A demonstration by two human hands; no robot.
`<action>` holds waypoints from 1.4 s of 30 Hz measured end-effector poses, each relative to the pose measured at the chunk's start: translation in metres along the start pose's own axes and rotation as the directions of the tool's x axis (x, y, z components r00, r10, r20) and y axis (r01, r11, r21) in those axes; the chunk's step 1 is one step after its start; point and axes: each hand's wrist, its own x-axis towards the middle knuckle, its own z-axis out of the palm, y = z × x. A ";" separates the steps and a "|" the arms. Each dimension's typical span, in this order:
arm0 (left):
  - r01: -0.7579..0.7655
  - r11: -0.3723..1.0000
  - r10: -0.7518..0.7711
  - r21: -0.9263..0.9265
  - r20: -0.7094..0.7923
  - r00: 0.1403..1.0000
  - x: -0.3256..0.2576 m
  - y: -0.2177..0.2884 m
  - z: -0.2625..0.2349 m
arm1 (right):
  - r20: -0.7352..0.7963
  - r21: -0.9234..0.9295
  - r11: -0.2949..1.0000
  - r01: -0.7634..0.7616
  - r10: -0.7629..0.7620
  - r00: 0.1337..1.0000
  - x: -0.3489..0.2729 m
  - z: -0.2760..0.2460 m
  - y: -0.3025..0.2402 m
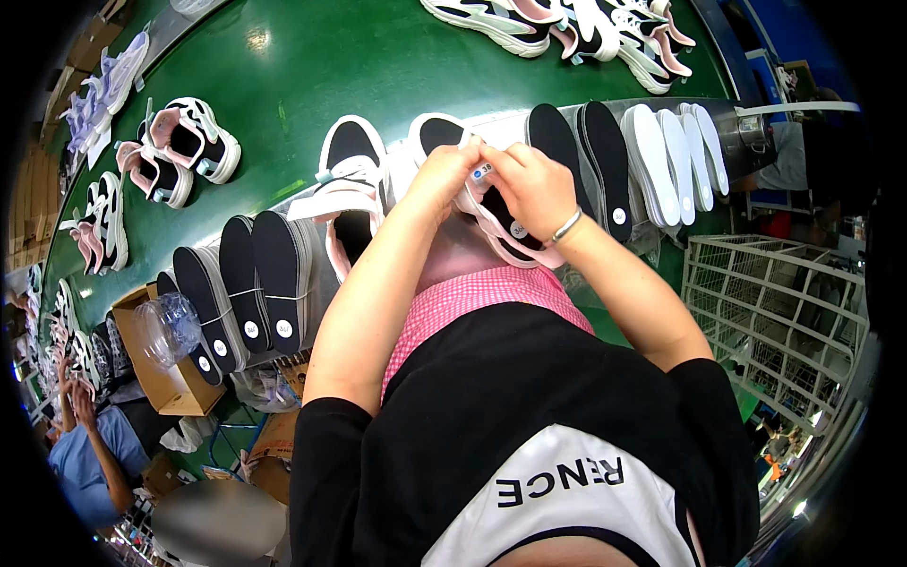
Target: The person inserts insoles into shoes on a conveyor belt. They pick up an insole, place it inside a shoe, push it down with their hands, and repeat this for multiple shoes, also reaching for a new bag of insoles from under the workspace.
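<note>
Left hand [442, 181], right hand [539, 194]: fingers pinched narrow, close together, holding pink-lined shoe [491, 230] | shoe: at near side of green table [312, 57] | 1 similar shoe [353, 142]: just left | black insoles [600, 161], then white insoles [650, 161]: rightward

from: head-worn left fisheye | faces: down | near: left hand [444, 180], right hand [539, 192]

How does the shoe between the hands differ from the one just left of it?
The left hand and right hand are on the handled shoe; neither touches the neighbouring shoe. A round white sticker shows inside the handled shoe; none is visible in the neighbouring shoe, partly hidden by the left forearm. Both have black-and-white toes pointing away from the person.
</note>
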 end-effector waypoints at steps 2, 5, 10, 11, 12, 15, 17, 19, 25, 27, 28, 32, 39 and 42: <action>0.012 0.999 -0.012 -0.038 -0.002 1.000 -0.001 0.000 0.002 | 0.007 0.058 0.998 0.014 -0.014 1.000 0.001 -0.001 0.009; -0.019 1.000 0.019 0.015 -0.012 1.000 0.005 -0.001 0.005 | 0.062 0.144 0.988 0.050 -0.060 0.996 0.003 -0.003 0.022; -0.212 0.903 0.239 0.375 -0.027 0.971 0.004 0.023 0.007 | 0.538 0.748 0.496 -0.441 -0.062 0.841 -0.001 -0.030 0.031; -0.272 0.876 0.282 0.399 0.033 0.959 -0.008 0.031 0.012 | 0.527 0.774 0.379 -0.508 0.060 0.848 -0.004 -0.037 0.030; -0.282 0.857 0.271 0.431 0.088 0.958 -0.011 0.033 0.009 | 0.522 0.795 0.254 -0.551 0.174 0.835 -0.005 -0.041 0.029; -0.456 0.019 0.939 0.890 0.140 0.313 -0.025 0.019 0.011 | 0.403 0.753 0.353 -0.556 0.420 0.813 -0.012 -0.045 0.028; -0.637 0.234 0.859 0.734 0.151 0.489 -0.061 0.022 0.025 | 0.369 0.769 0.375 -0.518 0.402 0.838 -0.020 -0.050 0.016; -0.673 0.521 0.689 0.524 0.207 0.695 -0.079 0.007 0.028 | 0.392 0.804 0.319 -0.501 0.349 0.851 -0.027 -0.051 0.000; -0.289 0.439 0.884 0.851 -0.352 0.307 -0.150 0.029 -0.086 | 0.373 0.742 0.382 -0.551 0.448 0.813 -0.055 -0.020 0.045; -0.037 0.458 0.875 0.888 -0.458 -0.157 -0.196 0.040 -0.151 | 0.428 0.556 0.530 -0.640 0.477 0.767 -0.055 -0.015 0.048; 0.168 0.442 0.875 0.881 -0.382 -0.298 -0.225 0.031 -0.198 | 0.479 0.490 0.566 -0.663 0.461 0.747 -0.053 -0.011 0.046; 0.854 0.230 0.970 0.467 -0.041 -0.239 -0.262 0.005 -0.253 | 0.732 0.496 0.334 -0.802 0.336 0.593 -0.037 0.009 0.025; 0.034 0.181 0.730 0.983 -0.157 0.665 -0.118 -0.023 -0.048 | 0.562 0.501 0.759 -0.417 0.081 0.823 -0.028 0.046 0.003; 0.124 0.220 0.542 0.968 -0.227 0.809 -0.075 -0.027 -0.027 | 0.700 0.500 0.664 -0.556 0.068 0.711 -0.011 0.030 0.014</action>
